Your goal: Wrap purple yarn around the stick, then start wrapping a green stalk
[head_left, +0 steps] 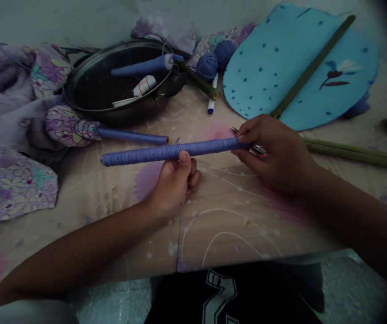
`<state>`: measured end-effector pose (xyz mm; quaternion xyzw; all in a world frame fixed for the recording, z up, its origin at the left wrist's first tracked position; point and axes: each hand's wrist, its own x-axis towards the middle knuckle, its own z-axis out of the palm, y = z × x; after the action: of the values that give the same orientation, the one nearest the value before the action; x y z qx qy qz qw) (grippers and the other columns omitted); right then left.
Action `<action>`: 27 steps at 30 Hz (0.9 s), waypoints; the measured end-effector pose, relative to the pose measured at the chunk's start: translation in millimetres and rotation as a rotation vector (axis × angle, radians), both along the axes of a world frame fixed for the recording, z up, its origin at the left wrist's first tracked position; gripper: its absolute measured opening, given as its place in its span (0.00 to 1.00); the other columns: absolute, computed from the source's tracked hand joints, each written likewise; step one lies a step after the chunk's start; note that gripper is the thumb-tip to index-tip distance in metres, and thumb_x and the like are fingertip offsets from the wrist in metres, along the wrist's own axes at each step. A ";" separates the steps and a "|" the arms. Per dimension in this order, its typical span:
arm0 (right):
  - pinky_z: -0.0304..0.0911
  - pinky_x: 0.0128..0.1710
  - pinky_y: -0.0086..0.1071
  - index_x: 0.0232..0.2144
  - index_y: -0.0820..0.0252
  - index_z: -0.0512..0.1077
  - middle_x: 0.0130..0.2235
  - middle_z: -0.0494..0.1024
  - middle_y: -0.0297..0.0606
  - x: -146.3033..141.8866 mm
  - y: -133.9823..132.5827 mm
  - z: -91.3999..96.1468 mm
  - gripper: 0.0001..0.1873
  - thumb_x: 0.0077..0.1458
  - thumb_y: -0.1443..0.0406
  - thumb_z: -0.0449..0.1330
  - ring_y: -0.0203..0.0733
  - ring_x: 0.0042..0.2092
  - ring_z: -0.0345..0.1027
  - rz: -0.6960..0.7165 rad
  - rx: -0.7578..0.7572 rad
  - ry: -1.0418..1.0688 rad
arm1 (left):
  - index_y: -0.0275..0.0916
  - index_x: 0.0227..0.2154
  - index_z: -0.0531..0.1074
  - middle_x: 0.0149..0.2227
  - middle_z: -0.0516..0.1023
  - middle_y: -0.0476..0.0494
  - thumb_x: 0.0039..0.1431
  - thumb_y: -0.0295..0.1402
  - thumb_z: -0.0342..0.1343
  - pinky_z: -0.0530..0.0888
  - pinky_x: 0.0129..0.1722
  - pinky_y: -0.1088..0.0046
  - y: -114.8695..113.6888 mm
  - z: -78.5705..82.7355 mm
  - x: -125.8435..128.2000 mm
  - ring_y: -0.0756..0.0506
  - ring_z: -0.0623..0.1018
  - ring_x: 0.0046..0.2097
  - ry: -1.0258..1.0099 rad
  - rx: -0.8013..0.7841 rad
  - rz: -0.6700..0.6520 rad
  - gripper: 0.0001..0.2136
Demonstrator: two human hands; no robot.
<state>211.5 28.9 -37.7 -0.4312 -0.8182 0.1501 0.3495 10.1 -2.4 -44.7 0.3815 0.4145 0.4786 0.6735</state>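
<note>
A stick wrapped in blue-purple yarn [139, 155] is held level above the table by both hands. My left hand [176, 182] is closed around its middle from below, thumb pressed on the wrapping. From that hand a single strand of yarn [179, 238] hangs down past the table's edge. At the stick's right end, my right hand [274, 150] pinches it between thumb and fingers. Pointed metal tips, maybe of scissors [235, 130], show behind the right hand, mostly hidden. Just beyond the stick lies another wrapped stick [132, 135] with a floral cloth bundle [72, 126] on its end.
A dark pan [88, 96] at the back holds a yarn-wound cone [142, 66] and a small white roll [144, 85]. Yarn balls [207, 66], a marker [212, 96], a blue spotted sheet [257, 76] and green stalks [314, 67] lie right of it. Floral cloth [14, 180] covers the left.
</note>
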 end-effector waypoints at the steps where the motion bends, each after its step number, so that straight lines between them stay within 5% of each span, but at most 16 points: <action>1: 0.62 0.38 0.38 0.32 0.54 0.63 0.36 0.69 0.37 0.1 0.2 -0.4 0.09 0.49 0.65 0.61 0.44 0.38 0.66 -0.006 -0.060 0.035 | 0.38 0.17 0.50 0.18 0.45 0.57 0.53 0.52 0.50 0.49 0.13 0.82 0.0 0.4 0.3 0.58 0.50 0.16 -0.004 0.001 0.003 0.25; 4: 0.61 0.25 0.33 0.38 0.54 0.63 0.31 0.70 0.34 0.4 1.3 -0.5 0.12 0.54 0.57 0.58 0.38 0.27 0.65 0.030 -0.426 0.220 | 0.38 0.18 0.50 0.18 0.46 0.58 0.53 0.52 0.50 0.49 0.14 0.82 0.0 1.0 0.7 0.58 0.50 0.16 -0.012 0.009 0.008 0.24; 7: 0.54 0.17 0.29 0.32 0.56 0.63 0.24 0.69 0.32 0.0 1.6 2.7 0.13 0.58 0.53 0.51 0.33 0.20 0.60 0.073 -0.702 0.316 | 0.38 0.18 0.50 0.18 0.46 0.58 0.53 0.52 0.51 0.50 0.14 0.82 0.1 0.3 0.1 0.58 0.50 0.16 -0.015 0.010 -0.004 0.24; 9: 0.53 0.18 0.29 0.29 0.57 0.64 0.22 0.66 0.31 -0.3 1.0 5.4 0.13 0.56 0.55 0.55 0.32 0.20 0.58 0.049 -0.675 0.305 | 0.38 0.17 0.50 0.18 0.46 0.58 0.53 0.52 0.50 0.50 0.14 0.82 0.1 -0.4 -0.6 0.58 0.50 0.16 -0.013 0.009 -0.013 0.24; 15: 0.61 0.33 0.35 0.31 0.56 0.66 0.35 0.70 0.36 0.8 -0.6 2.4 0.09 0.48 0.62 0.63 0.40 0.34 0.65 -0.030 -0.142 0.067 | 0.39 0.20 0.54 0.18 0.47 0.58 0.54 0.50 0.51 0.50 0.13 0.82 -0.3 -0.1 -0.6 0.58 0.51 0.16 -0.017 -0.001 -0.009 0.21; 17: 0.62 0.32 0.34 0.33 0.55 0.66 0.35 0.71 0.36 0.8 -0.1 1.3 0.11 0.47 0.61 0.63 0.39 0.33 0.65 -0.012 -0.185 0.086 | 0.40 0.25 0.58 0.18 0.48 0.58 0.54 0.50 0.51 0.49 0.13 0.83 -0.1 0.6 0.0 0.57 0.50 0.16 -0.027 -0.002 0.009 0.18; 22: 0.54 0.17 0.27 0.30 0.57 0.64 0.23 0.69 0.32 -1.2 0.6 5.1 0.16 0.58 0.51 0.51 0.31 0.20 0.59 0.060 -0.715 0.314 | 0.43 0.32 0.61 0.18 0.49 0.59 0.54 0.50 0.51 0.49 0.13 0.82 0.2 0.1 0.0 0.57 0.50 0.16 -0.024 0.000 0.007 0.16; 24: 0.54 0.18 0.27 0.26 0.58 0.63 0.22 0.67 0.31 -1.9 0.0 5.6 0.17 0.58 0.52 0.51 0.30 0.20 0.58 0.028 -0.697 0.320 | 0.41 0.27 0.59 0.18 0.48 0.58 0.54 0.51 0.51 0.49 0.13 0.82 0.1 -1.0 -0.5 0.57 0.50 0.16 -0.019 0.006 0.001 0.17; 27: 0.58 0.24 0.29 0.32 0.55 0.65 0.28 0.69 0.32 -2.2 -1.7 3.6 0.10 0.53 0.57 0.59 0.33 0.26 0.61 -0.020 -0.398 0.288 | 0.39 0.18 0.51 0.18 0.45 0.57 0.54 0.52 0.49 0.49 0.13 0.81 0.3 -2.2 -1.0 0.57 0.50 0.16 0.003 0.013 -0.027 0.23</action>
<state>209.3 27.2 -34.1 -0.4739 -0.7099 0.3645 0.3723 9.1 -2.2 -46.8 0.3921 0.4072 0.4717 0.6768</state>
